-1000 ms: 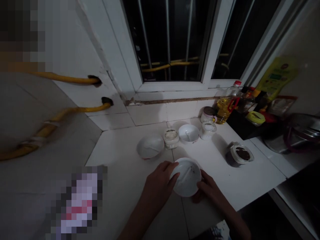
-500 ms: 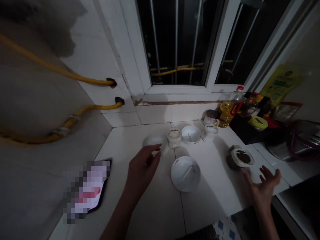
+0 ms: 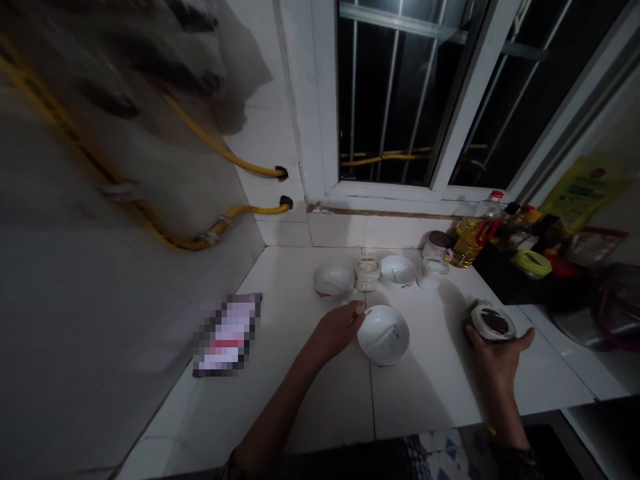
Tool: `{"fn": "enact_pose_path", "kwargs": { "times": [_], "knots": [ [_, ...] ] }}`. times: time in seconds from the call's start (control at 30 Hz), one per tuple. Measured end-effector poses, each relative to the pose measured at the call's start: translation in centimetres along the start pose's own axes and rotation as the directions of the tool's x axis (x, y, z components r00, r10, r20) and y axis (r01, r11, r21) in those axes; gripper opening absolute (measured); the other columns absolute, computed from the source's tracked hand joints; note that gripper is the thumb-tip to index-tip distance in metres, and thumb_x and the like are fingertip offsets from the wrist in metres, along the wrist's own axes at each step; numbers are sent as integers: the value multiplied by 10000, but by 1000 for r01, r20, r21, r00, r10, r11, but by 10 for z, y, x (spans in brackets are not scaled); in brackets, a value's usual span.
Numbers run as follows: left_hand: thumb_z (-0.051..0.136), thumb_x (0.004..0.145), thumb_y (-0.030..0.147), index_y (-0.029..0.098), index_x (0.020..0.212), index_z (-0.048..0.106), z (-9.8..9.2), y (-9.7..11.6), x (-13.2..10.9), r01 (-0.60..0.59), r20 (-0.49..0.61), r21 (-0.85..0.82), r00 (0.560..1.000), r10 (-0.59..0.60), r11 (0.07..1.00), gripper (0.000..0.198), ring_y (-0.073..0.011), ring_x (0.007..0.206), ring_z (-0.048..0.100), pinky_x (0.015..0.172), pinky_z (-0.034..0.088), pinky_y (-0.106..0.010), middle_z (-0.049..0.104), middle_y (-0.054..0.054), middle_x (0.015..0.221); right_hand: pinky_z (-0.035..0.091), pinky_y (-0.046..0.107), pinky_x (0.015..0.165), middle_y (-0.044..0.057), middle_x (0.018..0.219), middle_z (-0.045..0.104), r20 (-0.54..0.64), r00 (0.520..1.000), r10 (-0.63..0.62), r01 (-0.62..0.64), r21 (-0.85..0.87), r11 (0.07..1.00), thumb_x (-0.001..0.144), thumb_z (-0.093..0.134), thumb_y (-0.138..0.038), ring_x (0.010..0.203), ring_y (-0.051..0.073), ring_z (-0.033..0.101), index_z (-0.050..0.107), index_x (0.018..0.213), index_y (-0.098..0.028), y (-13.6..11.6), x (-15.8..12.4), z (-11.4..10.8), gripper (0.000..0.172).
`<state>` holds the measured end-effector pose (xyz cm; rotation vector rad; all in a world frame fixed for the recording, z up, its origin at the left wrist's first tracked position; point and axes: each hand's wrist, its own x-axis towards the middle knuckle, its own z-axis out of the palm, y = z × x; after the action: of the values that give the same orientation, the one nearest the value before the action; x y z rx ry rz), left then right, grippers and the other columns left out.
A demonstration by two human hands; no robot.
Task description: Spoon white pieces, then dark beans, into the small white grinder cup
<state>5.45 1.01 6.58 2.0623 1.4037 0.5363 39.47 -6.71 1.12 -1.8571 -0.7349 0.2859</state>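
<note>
My left hand (image 3: 341,328) is at the left rim of a white bowl (image 3: 380,352), thumb and fingers pinched together on its edge. A white spoon (image 3: 384,335) and a few dark specks lie in that bowl. On the right, my right hand (image 3: 500,365) is curled round the near side of a small jar of dark brown contents (image 3: 494,323), its mouth uncovered. One digit sticks out to the right of the jar. Behind the front bowl stand another white bowl (image 3: 334,281), a square jar of pale contents (image 3: 368,275) and a third bowl (image 3: 399,272).
A second pale jar (image 3: 433,273) and a brown-lidded jar (image 3: 438,244) stand by the back wall. An oil bottle (image 3: 471,239), condiments and a metal pot (image 3: 583,310) are at the right. A phone (image 3: 229,337) lies left, below yellow pipes (image 3: 200,241).
My left hand has come down and right to the front bowl's rim. My right hand has moved in from the jar's near side and closed round it. The view has shifted.
</note>
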Motion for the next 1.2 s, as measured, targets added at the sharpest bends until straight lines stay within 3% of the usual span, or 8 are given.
{"fn": "enact_pose_path", "kwargs": {
  "times": [0.17,0.3,0.4,0.5,0.67,0.8,1.0,1.2],
  "knots": [
    [363,916,161,152,1277,597,15,2,-2,-107,18,-22,994,107,994,430,-222,1056,665,927,480,-328,701,-118,1176,466,567,915,257,1238,593,-121,993,3,-27,-194,981,556,779,-633,1101,429,591,53,1533,-86,-28,-5,2,1334],
    [415,926,234,155,1260,613,15,-3,-1,-89,-28,-1,996,89,996,396,-239,1034,667,917,488,-348,698,-126,1174,472,537,918,236,1237,591,-153,986,-67,46,-133,990,557,763,-607,1106,403,575,167,1509,-85,-49,-10,-2,1238],
    [452,906,271,167,1219,632,6,-2,0,-51,-162,-47,986,43,998,376,-212,881,682,840,516,-342,720,-102,1070,450,505,957,197,1265,564,-132,971,-198,196,-32,980,508,797,-555,1109,358,575,209,1488,-111,-73,-19,-3,1226],
    [458,896,322,158,1223,617,-5,8,0,-176,-269,-209,956,117,962,399,-191,856,668,769,535,-316,699,-111,1106,429,471,998,160,1275,555,-19,947,-322,322,119,939,511,805,-507,1115,309,580,207,1486,-139,-104,-41,6,1202],
    [483,899,464,175,1253,588,-27,27,-8,-389,-302,-484,915,268,784,469,-226,1154,599,923,503,-325,646,-118,1256,399,459,1049,174,1331,529,373,808,-457,330,356,874,553,808,-405,1188,300,552,220,1476,-152,-139,-99,38,1124],
    [510,887,506,158,1191,634,-46,22,-20,-325,-207,-533,945,252,781,479,-204,963,635,845,506,-305,697,-79,1045,432,435,1017,124,1267,584,589,655,-474,257,416,872,577,791,-329,1125,273,594,197,1485,-198,-148,-135,58,1093],
    [564,811,587,126,902,712,-54,0,-32,-162,-69,-668,985,157,726,493,-100,571,456,498,348,-201,548,7,655,445,439,997,120,1207,622,709,532,-462,227,407,885,593,750,-258,1094,267,610,182,1470,-176,-157,-152,68,1048],
    [722,661,605,122,939,726,-43,-6,-31,-82,-94,-854,996,4,514,558,-58,512,332,477,230,-193,501,38,615,421,467,1028,141,1304,568,706,487,-514,212,476,854,581,786,-253,1187,292,569,211,1471,-198,-150,-147,72,1062]
  ]
}}
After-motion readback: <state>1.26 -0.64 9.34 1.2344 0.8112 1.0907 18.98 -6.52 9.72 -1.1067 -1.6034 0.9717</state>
